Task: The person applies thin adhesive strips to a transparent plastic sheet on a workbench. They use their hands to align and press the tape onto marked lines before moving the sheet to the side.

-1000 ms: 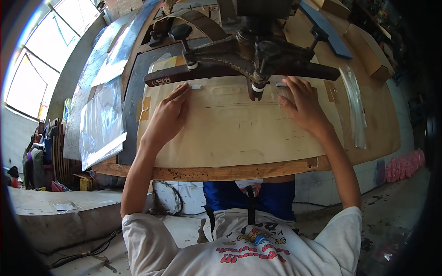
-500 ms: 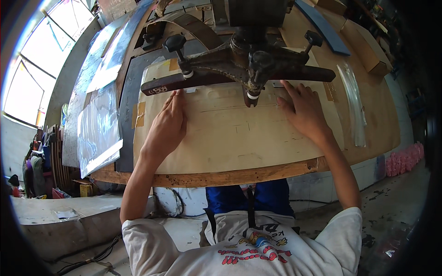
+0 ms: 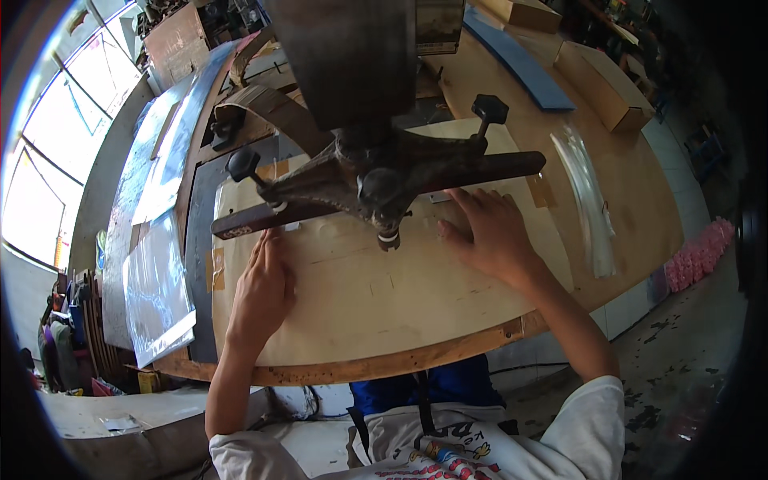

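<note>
My left hand (image 3: pixel 262 292) lies flat on a cream sheet (image 3: pixel 360 328) taped to the worktable. Its fingertips reach a small pale piece (image 3: pixel 293 226) just below the left part of a long dark bar (image 3: pixel 504 168). On the other side, my right hand (image 3: pixel 492 240) rests with fingers spread, index fingertip beside a small metal plate (image 3: pixel 438 197) near the bar. The bar hangs from a dark metal press head (image 3: pixel 376 180) with black knobs (image 3: pixel 490 109). Whether thin clear film lies under my hands I cannot make out.
Clear plastic bags (image 3: pixel 158 296) lie at the left, and a bundle of clear plastic strips (image 3: pixel 588 200) at the right. Farther back are a blue strip (image 3: pixel 520 60) and a cardboard box (image 3: pixel 604 84). The wooden table edge (image 3: pixel 384 372) runs before me; pink bundles (image 3: pixel 700 254) stand on the floor.
The whole view has shifted, so the table and press appear lower and further left. Both hands keep nearly the same places on the cream sheet.
</note>
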A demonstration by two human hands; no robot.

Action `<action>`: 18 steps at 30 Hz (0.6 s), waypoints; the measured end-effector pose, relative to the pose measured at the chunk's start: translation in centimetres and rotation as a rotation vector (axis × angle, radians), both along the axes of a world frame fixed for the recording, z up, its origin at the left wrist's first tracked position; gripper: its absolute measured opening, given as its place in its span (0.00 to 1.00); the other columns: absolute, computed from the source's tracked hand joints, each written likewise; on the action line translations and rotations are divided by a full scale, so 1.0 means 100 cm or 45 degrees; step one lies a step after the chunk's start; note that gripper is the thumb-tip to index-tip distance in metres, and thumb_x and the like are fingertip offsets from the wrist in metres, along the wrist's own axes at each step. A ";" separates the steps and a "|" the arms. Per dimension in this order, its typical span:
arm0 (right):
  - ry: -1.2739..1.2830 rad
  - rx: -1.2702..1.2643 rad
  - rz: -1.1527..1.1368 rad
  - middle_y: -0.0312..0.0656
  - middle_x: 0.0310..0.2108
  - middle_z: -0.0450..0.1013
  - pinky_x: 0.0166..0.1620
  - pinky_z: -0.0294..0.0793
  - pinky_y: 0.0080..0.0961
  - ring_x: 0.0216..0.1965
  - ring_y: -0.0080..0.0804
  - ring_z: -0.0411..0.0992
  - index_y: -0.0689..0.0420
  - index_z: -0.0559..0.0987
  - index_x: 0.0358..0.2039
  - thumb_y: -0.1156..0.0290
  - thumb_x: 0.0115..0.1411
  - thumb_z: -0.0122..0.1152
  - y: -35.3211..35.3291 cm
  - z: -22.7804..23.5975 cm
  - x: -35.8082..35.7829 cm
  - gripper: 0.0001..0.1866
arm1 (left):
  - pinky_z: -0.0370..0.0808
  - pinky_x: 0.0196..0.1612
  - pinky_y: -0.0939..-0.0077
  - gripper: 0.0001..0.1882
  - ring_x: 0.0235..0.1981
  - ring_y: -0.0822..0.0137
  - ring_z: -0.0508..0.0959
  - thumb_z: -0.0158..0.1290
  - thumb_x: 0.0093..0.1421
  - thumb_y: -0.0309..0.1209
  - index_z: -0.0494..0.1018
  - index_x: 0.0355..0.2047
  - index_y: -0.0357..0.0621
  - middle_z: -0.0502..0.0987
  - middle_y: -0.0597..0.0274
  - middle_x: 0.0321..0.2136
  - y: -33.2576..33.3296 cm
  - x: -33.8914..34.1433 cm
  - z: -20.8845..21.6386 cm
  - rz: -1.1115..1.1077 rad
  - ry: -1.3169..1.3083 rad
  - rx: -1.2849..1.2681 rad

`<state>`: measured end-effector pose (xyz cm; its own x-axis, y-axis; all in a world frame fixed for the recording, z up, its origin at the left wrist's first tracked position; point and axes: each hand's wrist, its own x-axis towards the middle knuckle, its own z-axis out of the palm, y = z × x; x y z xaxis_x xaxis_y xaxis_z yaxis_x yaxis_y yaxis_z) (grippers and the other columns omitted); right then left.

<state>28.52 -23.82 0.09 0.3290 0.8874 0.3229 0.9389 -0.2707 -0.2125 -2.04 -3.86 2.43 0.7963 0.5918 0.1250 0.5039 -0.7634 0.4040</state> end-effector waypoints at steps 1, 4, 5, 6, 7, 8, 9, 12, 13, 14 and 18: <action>0.005 0.004 0.002 0.51 0.40 0.77 0.53 0.70 0.46 0.46 0.49 0.76 0.61 0.75 0.60 0.52 0.64 0.59 0.000 -0.001 0.001 0.31 | 0.68 0.67 0.51 0.27 0.65 0.36 0.67 0.48 0.62 0.18 0.61 0.62 0.26 0.67 0.29 0.63 0.000 0.002 0.002 -0.005 -0.001 0.002; 0.024 0.009 0.009 0.50 0.40 0.77 0.53 0.70 0.45 0.45 0.48 0.76 0.60 0.74 0.60 0.52 0.63 0.61 -0.001 -0.002 0.003 0.31 | 0.68 0.67 0.50 0.24 0.66 0.36 0.67 0.47 0.61 0.17 0.62 0.59 0.27 0.67 0.30 0.62 -0.001 0.004 0.002 0.009 0.029 0.011; 0.038 0.015 0.010 0.49 0.40 0.78 0.53 0.70 0.45 0.45 0.48 0.76 0.59 0.74 0.60 0.52 0.63 0.61 0.000 -0.001 0.003 0.31 | 0.68 0.67 0.49 0.23 0.66 0.36 0.67 0.48 0.61 0.17 0.62 0.58 0.28 0.66 0.29 0.63 0.000 0.004 0.001 -0.005 0.024 0.041; 0.041 0.014 0.009 0.49 0.40 0.78 0.53 0.70 0.45 0.45 0.48 0.76 0.59 0.74 0.60 0.52 0.63 0.61 0.000 0.000 0.003 0.31 | 0.68 0.67 0.49 0.23 0.66 0.36 0.66 0.48 0.61 0.17 0.62 0.58 0.28 0.66 0.29 0.63 0.000 0.004 0.001 -0.019 0.018 0.070; 0.042 0.012 0.006 0.49 0.41 0.78 0.53 0.70 0.45 0.45 0.47 0.76 0.58 0.74 0.60 0.52 0.63 0.62 0.000 0.001 0.004 0.30 | 0.68 0.67 0.49 0.23 0.66 0.36 0.66 0.48 0.61 0.17 0.62 0.58 0.28 0.66 0.29 0.63 0.000 0.004 0.000 -0.020 0.022 0.070; 0.043 0.010 0.003 0.48 0.41 0.78 0.53 0.69 0.45 0.45 0.47 0.76 0.57 0.74 0.60 0.52 0.63 0.62 0.001 0.000 0.004 0.30 | 0.68 0.67 0.49 0.23 0.66 0.36 0.66 0.48 0.61 0.17 0.62 0.58 0.28 0.66 0.29 0.63 0.001 0.004 0.000 -0.027 0.014 0.079; 0.047 0.009 0.001 0.48 0.41 0.78 0.53 0.69 0.45 0.45 0.47 0.76 0.57 0.74 0.60 0.52 0.63 0.62 0.002 0.000 0.004 0.30 | 0.68 0.67 0.49 0.23 0.66 0.36 0.66 0.48 0.61 0.17 0.62 0.58 0.27 0.66 0.29 0.63 0.001 0.004 -0.001 -0.034 0.006 0.088; 0.106 0.041 0.029 0.47 0.42 0.78 0.53 0.69 0.45 0.45 0.46 0.76 0.56 0.74 0.59 0.52 0.63 0.63 0.003 0.000 0.007 0.29 | 0.67 0.68 0.50 0.23 0.67 0.36 0.65 0.48 0.61 0.17 0.62 0.58 0.27 0.65 0.29 0.64 0.003 0.003 -0.002 -0.030 0.008 0.081; 0.138 0.020 0.031 0.47 0.42 0.79 0.53 0.69 0.45 0.46 0.46 0.76 0.56 0.74 0.59 0.51 0.63 0.63 0.003 0.001 0.007 0.29 | 0.67 0.68 0.50 0.23 0.67 0.36 0.65 0.48 0.61 0.17 0.62 0.58 0.27 0.65 0.29 0.64 0.003 0.004 -0.003 -0.030 0.010 0.079; 0.169 0.003 0.035 0.46 0.43 0.79 0.54 0.69 0.45 0.46 0.46 0.76 0.56 0.74 0.59 0.51 0.63 0.63 0.003 0.002 0.008 0.30 | 0.67 0.68 0.50 0.23 0.67 0.36 0.65 0.48 0.61 0.17 0.63 0.58 0.27 0.65 0.29 0.64 0.003 0.004 -0.002 -0.026 0.002 0.059; 0.217 -0.017 0.020 0.46 0.43 0.79 0.54 0.69 0.45 0.46 0.46 0.76 0.56 0.74 0.58 0.51 0.63 0.63 0.002 0.002 0.008 0.29 | 0.68 0.67 0.50 0.23 0.67 0.36 0.66 0.48 0.61 0.17 0.63 0.57 0.28 0.65 0.30 0.64 0.002 0.004 -0.003 -0.015 0.020 0.047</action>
<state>29.31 -23.62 0.30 0.3640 0.8967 0.2519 0.8938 -0.2602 -0.3654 -1.66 -3.66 2.15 0.8052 0.5776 0.1341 0.5010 -0.7837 0.3673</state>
